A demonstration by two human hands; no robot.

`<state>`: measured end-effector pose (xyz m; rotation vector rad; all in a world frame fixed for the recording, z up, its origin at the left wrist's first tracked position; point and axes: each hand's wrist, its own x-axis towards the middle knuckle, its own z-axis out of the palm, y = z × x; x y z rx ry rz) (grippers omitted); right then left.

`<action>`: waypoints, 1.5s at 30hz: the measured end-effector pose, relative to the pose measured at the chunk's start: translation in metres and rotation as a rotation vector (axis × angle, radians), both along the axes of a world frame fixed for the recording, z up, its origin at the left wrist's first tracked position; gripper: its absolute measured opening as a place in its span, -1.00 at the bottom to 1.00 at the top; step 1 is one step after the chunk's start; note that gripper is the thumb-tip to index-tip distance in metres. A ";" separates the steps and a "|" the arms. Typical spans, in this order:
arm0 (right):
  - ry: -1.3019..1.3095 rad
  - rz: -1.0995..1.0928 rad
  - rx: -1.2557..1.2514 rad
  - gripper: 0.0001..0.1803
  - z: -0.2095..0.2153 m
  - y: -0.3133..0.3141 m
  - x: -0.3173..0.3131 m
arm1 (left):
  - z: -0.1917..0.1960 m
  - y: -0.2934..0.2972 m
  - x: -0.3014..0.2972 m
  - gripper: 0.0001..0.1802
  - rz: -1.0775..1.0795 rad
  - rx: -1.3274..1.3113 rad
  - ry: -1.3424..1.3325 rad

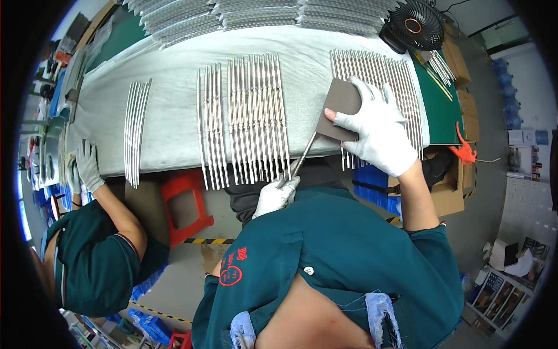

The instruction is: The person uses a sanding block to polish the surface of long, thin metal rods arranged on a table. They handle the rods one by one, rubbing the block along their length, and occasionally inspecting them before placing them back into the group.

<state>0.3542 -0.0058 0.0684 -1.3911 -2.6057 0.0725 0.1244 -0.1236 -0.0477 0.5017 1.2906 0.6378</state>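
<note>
Gripping one thin metal rod (303, 156) at its near end, the left hand (275, 196) closes tight to steady it. The right hand (378, 128) folds a grey-brown abrasive pad (338, 110) around the rod's far end at the cloth-covered table (174, 125) edge, beside rows of rods (256, 119).

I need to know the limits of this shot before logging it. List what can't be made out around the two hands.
Head view only:
- Right hand palm and the metal rods beneath: covered by the glove and the grey sanding pad.
- Left hand grip on the single metal rod: fingers curl over its end.
- Rod surface finish: too small.
- Far rod stacks: cut off by the top edge.
</note>
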 end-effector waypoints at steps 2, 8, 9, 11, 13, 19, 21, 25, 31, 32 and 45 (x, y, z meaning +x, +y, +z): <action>0.037 -0.058 0.048 -0.40 -0.004 0.001 -0.016 | 0.003 0.002 0.001 -0.49 -0.002 0.020 -0.041; 0.024 0.010 -0.015 -0.32 -0.008 0.003 0.002 | 0.000 0.004 -0.001 -0.50 0.015 -0.004 -0.070; 0.008 -0.003 -0.065 -0.29 0.000 0.001 0.009 | -0.002 0.003 -0.004 -0.53 0.005 -0.001 -0.096; 0.041 -0.015 -0.010 -0.30 -0.003 0.005 0.000 | -0.002 0.003 -0.006 -0.55 -0.015 0.009 -0.104; 0.051 -0.057 0.059 -0.33 -0.003 0.011 -0.021 | 0.002 0.005 -0.005 -0.55 -0.049 0.018 -0.064; 0.046 0.000 -0.040 -0.29 0.003 0.010 0.008 | 0.000 0.003 -0.005 -0.54 0.020 -0.023 -0.157; 0.044 -0.010 0.025 -0.37 -0.005 0.015 0.004 | 0.001 0.008 -0.009 -0.54 -0.027 -0.044 -0.174; 0.080 -0.043 0.092 -0.43 -0.008 0.025 -0.017 | 0.004 0.008 -0.005 -0.55 -0.033 -0.040 -0.105; 0.025 -0.135 0.037 -0.34 0.008 0.006 0.041 | 0.003 0.009 -0.007 -0.56 -0.093 0.017 -0.020; 0.049 -0.104 0.022 -0.34 0.008 0.004 0.040 | 0.001 0.011 -0.008 -0.55 -0.108 0.007 -0.040; 0.061 -0.031 -0.026 -0.27 -0.004 0.004 0.004 | -0.008 0.009 -0.009 -0.47 -0.075 -0.066 -0.222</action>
